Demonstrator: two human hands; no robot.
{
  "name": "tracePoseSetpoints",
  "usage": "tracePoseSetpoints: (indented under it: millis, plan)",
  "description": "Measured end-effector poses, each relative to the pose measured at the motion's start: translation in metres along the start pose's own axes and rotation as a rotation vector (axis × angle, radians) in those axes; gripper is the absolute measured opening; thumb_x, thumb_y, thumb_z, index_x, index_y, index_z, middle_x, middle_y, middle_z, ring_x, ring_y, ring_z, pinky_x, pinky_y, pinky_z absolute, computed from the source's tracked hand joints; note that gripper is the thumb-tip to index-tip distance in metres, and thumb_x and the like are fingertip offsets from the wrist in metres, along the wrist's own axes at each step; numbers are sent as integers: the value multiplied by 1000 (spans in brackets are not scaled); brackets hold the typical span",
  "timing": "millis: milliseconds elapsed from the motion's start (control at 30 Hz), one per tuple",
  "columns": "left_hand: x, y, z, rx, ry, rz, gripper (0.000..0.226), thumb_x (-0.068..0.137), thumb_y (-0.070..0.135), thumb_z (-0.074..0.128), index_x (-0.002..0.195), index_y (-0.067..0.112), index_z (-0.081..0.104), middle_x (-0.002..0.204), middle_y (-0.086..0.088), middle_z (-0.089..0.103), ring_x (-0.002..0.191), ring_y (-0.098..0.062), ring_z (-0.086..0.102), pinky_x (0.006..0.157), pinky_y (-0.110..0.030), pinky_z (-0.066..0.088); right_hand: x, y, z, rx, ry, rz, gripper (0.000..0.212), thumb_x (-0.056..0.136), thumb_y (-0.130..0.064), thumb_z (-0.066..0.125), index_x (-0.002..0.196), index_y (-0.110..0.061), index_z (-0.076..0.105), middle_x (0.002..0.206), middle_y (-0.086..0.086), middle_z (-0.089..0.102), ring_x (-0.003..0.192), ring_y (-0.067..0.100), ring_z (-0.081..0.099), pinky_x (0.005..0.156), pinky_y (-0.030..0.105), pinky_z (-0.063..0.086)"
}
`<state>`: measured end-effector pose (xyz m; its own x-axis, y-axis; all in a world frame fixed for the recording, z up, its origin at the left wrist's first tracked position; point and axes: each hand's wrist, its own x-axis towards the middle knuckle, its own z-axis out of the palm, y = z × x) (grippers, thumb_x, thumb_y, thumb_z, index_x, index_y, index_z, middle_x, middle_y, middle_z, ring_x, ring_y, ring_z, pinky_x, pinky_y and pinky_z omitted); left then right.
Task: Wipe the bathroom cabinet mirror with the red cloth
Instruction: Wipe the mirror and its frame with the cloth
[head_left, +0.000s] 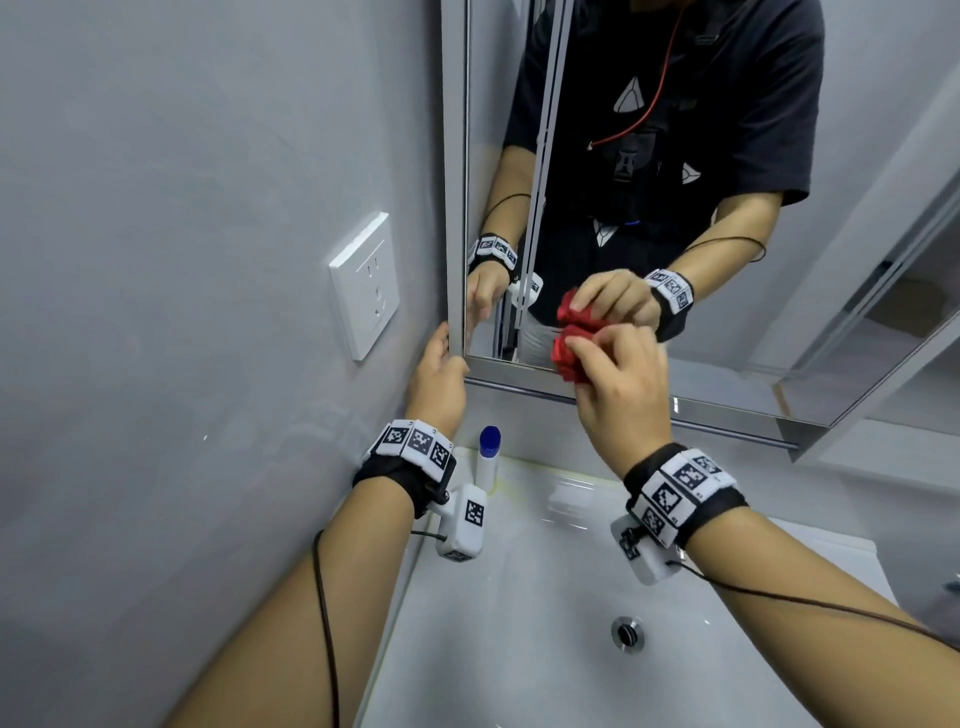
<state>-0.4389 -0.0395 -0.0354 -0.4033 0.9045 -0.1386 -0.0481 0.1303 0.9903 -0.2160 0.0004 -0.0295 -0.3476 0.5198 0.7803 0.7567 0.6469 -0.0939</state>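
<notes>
Head view. Centre of frame: right hand (623, 387), fingers curled, pinching bunched red cloth (567, 358) and pressing it against lower edge of mirror (753, 291), just above bottom rail. Reflection of cloth and hand directly above, meeting the real cloth at the glass.

Left of centre: left hand (439, 374) gripping lower left corner of cabinet frame (454, 208), fingers along side edge, thumb at bottom corner.

Left wristband (415, 444) and right wristband (685, 483): black straps carrying white tiles printed with black square code markers. White marker block hung below each band. Thin dark cable along each forearm. Small print beneath markers too small to read.

Left of frame: white wall socket (366, 283) on grey wall.

Below mirror: white bottle (487, 465) with blue cap, upright on back rim of white sink (498, 649). Bottle label not legible.

Lower centre: metal drain (627, 633) in basin.
</notes>
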Motion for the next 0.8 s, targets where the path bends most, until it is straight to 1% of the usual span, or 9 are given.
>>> tracePoseSetpoints:
  millis: [67, 200, 333, 400, 467, 533, 600, 700, 800]
  plan:
    - [0, 1, 0, 0, 2, 1, 82, 74, 22, 43, 154, 36, 45, 143, 11, 64, 134, -18, 57, 119, -52, 41, 5, 5, 1, -19, 15, 7, 23, 90, -5, 64, 111, -12, 71, 97, 7, 51, 90, 29, 45, 73, 40, 33]
    - [-2, 2, -1, 19, -2, 5, 82, 73, 22, 42, 153, 39, 47, 141, 12, 64, 133, -19, 57, 117, -53, 42, -23, -2, 4, -43, -166, -48, 18, 82, 4, 73, 96, -7, 73, 89, 12, 54, 82, 34, 51, 66, 43, 38]
    - [-4, 2, -1, 1, 0, -1, 83, 74, 23, 42, 156, 37, 43, 150, 10, 58, 140, -19, 51, 120, -52, 38, 7, -7, 1, 31, -19, -22, 25, 88, -4, 66, 112, -9, 71, 96, 6, 49, 88, 28, 44, 71, 40, 35]
    - [-5, 3, -1, 0, 3, 11, 81, 75, 23, 42, 155, 36, 45, 149, 10, 58, 139, -19, 51, 120, -52, 39, 22, -7, 1, 21, 31, -22, 24, 90, -6, 63, 113, -10, 70, 98, 6, 49, 89, 28, 44, 71, 41, 35]
    - [-6, 4, -1, -10, 11, 19, 78, 75, 25, 42, 152, 35, 48, 141, 14, 60, 136, -17, 52, 119, -51, 40, 16, -10, 5, -19, -35, -55, 16, 91, -5, 63, 104, -8, 71, 94, 10, 53, 86, 30, 47, 68, 45, 38]
    - [-7, 6, -2, -18, 13, 21, 77, 76, 27, 41, 151, 37, 49, 133, 19, 60, 134, -16, 52, 119, -51, 41, -3, -16, 10, -55, -174, -122, 9, 88, -1, 67, 94, -7, 72, 89, 12, 56, 84, 33, 52, 65, 47, 41]
    - [-8, 7, -1, -23, 10, 18, 78, 77, 29, 39, 154, 35, 47, 143, 13, 57, 136, -17, 50, 119, -52, 40, -12, -17, 13, -52, -238, -162, 7, 88, 0, 71, 90, -6, 72, 87, 12, 57, 81, 34, 53, 65, 46, 42]
    - [-6, 5, -1, -34, 18, 6, 80, 78, 32, 37, 158, 34, 43, 155, 9, 50, 142, -16, 45, 121, -52, 37, 11, -15, 11, -13, -104, -96, 13, 93, -6, 61, 103, -8, 69, 91, 9, 51, 83, 30, 46, 67, 43, 36]
    - [-4, 4, -1, -34, 25, 5, 78, 80, 34, 37, 157, 34, 44, 154, 12, 50, 142, -15, 44, 121, -52, 37, 23, -12, 10, -21, -31, -77, 17, 92, -6, 60, 107, -9, 69, 94, 10, 51, 85, 30, 44, 68, 42, 33]
